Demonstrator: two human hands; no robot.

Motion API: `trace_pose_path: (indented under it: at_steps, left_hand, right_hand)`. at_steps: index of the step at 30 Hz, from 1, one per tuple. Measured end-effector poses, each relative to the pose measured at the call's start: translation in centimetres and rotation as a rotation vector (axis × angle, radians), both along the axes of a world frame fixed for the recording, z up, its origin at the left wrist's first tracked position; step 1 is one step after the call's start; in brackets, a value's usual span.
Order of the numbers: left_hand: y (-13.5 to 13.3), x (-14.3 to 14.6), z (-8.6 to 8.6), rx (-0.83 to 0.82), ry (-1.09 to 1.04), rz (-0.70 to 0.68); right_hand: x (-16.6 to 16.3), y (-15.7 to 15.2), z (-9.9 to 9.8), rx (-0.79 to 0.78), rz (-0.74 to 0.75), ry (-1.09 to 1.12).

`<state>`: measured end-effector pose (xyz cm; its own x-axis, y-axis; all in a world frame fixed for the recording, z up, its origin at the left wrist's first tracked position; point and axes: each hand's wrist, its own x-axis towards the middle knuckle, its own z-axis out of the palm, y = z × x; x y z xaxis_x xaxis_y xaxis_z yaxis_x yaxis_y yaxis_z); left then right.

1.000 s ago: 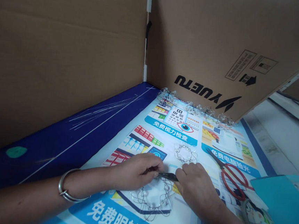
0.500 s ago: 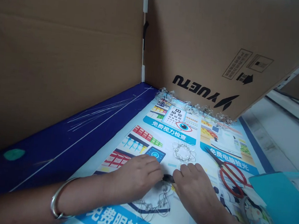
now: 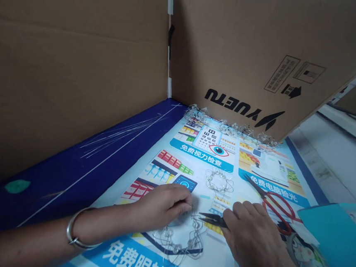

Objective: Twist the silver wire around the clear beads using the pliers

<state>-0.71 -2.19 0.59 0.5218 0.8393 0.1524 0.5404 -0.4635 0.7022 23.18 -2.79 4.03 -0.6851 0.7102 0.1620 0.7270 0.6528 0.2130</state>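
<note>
Silver wire ring [image 3: 176, 248], lower centre: pinched in left hand [image 3: 166, 205]. Black pliers [image 3: 216, 220], right of lower centre: gripped in right hand [image 3: 254, 236], tips parted. Risk: ring twisting under a slack pinch.

Pliers [image 3: 215, 220] block middle, scissors [image 3: 265, 194] right, cardboard [image 3: 76, 50] left; room past far ring [image 3: 219, 190].

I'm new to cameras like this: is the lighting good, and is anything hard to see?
Head view: dim light, shadow down the left side of the right cardboard panel; head view again: the nearer wire ring partly blends into the printed poster, while the dark pliers stand out.
</note>
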Motion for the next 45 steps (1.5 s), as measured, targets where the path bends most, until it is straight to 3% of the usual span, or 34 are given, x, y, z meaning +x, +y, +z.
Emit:
trace_pose_path:
  at_steps: [15, 21, 29, 45]
  left_hand:
    - [-0.6, 0.4, -0.4, 0.116, 0.126, -0.034]
    - [-1.0, 0.4, -0.5, 0.128, 0.079, -0.011]
    - [-0.7, 0.0, -0.2, 0.070, 0.010, -0.041]
    - [-0.8, 0.2, -0.5, 0.117, 0.124, -0.022]
  right_hand:
    - [-2.4, -0.5, -1.4, 0.054, 0.045, -0.085]
    - [-3.0, -0.7, -1.7, 0.022, 0.034, -0.108]
    - [-2.8, -0.8, -1.7, 0.035, -0.009, -0.109]
    - [-2.9, -0.9, -1.5, 0.042, -0.014, -0.076]
